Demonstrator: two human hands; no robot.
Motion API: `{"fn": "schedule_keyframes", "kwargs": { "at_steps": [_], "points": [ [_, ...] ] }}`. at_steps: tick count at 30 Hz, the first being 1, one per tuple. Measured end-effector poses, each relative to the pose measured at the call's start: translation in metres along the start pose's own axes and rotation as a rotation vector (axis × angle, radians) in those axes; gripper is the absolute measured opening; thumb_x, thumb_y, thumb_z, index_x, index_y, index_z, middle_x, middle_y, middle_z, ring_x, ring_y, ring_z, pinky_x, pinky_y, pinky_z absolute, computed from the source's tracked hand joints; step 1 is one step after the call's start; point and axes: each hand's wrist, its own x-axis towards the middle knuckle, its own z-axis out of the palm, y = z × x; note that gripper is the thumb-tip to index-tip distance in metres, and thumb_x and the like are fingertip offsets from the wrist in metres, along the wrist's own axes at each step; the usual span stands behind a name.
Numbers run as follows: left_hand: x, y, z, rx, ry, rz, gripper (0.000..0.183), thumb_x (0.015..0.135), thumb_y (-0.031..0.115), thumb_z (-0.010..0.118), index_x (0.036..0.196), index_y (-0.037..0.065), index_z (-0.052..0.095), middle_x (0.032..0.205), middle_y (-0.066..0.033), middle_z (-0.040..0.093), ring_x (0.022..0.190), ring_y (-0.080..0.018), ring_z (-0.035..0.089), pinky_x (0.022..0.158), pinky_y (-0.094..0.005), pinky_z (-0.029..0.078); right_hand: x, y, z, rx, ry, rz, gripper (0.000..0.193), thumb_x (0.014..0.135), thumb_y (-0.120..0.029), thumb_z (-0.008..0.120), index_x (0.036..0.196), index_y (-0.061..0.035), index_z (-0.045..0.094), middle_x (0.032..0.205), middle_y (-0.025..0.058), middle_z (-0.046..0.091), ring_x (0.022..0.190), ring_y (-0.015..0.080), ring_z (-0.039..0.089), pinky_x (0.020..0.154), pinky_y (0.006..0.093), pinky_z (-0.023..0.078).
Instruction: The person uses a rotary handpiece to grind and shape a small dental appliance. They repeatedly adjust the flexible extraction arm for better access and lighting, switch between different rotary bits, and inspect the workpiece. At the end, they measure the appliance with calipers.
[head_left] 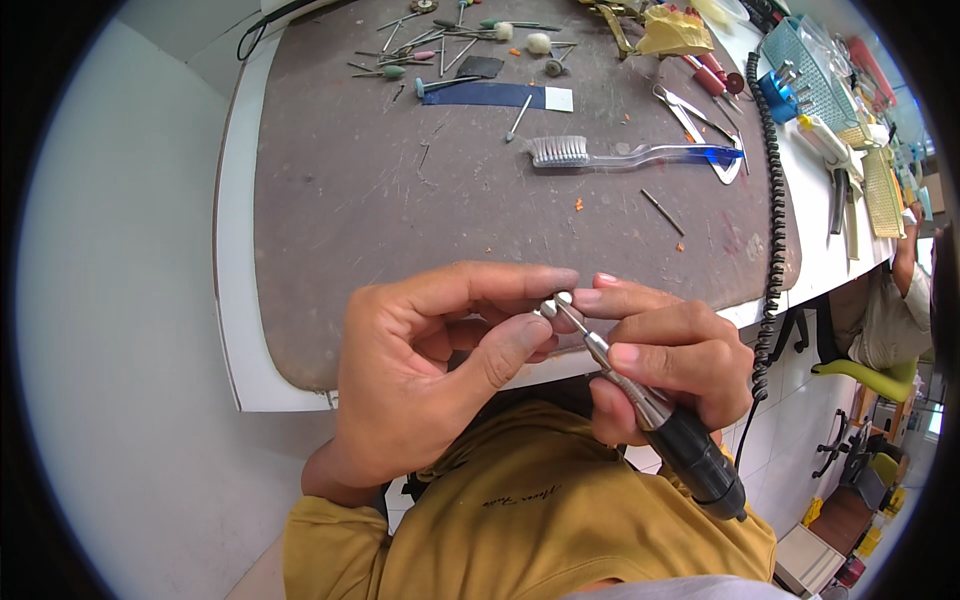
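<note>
The small pale piece (547,310) sits at the fingertips of the left hand (440,345), which pinches it between thumb and forefinger above the near edge of the brown mat (400,220); its own long axis is too small and too covered to tell. Everything hangs on how it meets the drill-like hand tool (690,460) from the right: the tool slants from its dark, thick end, low and right near the person's shirt (560,490), up and left to its thin bit (572,315), whose pale round tip lies right at the piece, though whether the two touch cannot be told. The left hand is the nearer one to the piece, but the right hand (680,360), curled around the tool's metal neck, has its forefinger tip just beside it. Counted, there are two hands, one piece, as far as can be seen, and one tool in the grip. Beyond them on the mat lie one clear toothbrush (560,152) with bristles to the left, one loose thin rod (662,212), one blue strip (485,95) with a white end, one pair of dividers (690,120) and two white fuzzy balls (538,43) on sticks; the other bits (394,72) overlap too much for a sure count. One coiled cord (773,200) runs along the right side.
</note>
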Motion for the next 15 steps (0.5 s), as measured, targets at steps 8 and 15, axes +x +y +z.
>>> {"fn": "schedule_keyframes", "kwargs": {
  "at_steps": [8,15],
  "points": [
    [-0.001,-0.004,-0.005,0.041,-0.034,0.013,0.023,0.091,0.001,0.065,0.112,-0.008,0.065,0.102,-0.0171,0.070,0.092,-0.0186,0.070,0.084,-0.0313,0.059,0.006,-0.008,0.006,-0.023,0.064,0.111,0.028,0.072,-0.003,0.083,0.094,-0.0014,0.065,0.084,0.0158,0.070,0.090,0.0328,0.073,0.082,0.0459,0.061],
    [0.000,-0.002,-0.001,0.048,0.007,-0.006,0.023,0.088,0.003,0.067,0.109,-0.008,0.066,0.093,-0.0147,0.070,0.086,-0.0176,0.070,0.079,-0.0312,0.060,0.005,-0.008,0.004,-0.021,0.048,0.109,0.027,0.074,-0.006,0.083,0.094,-0.0012,0.065,0.085,0.0166,0.070,0.090,0.0324,0.073,0.081,0.0453,0.061]
  ]
}}
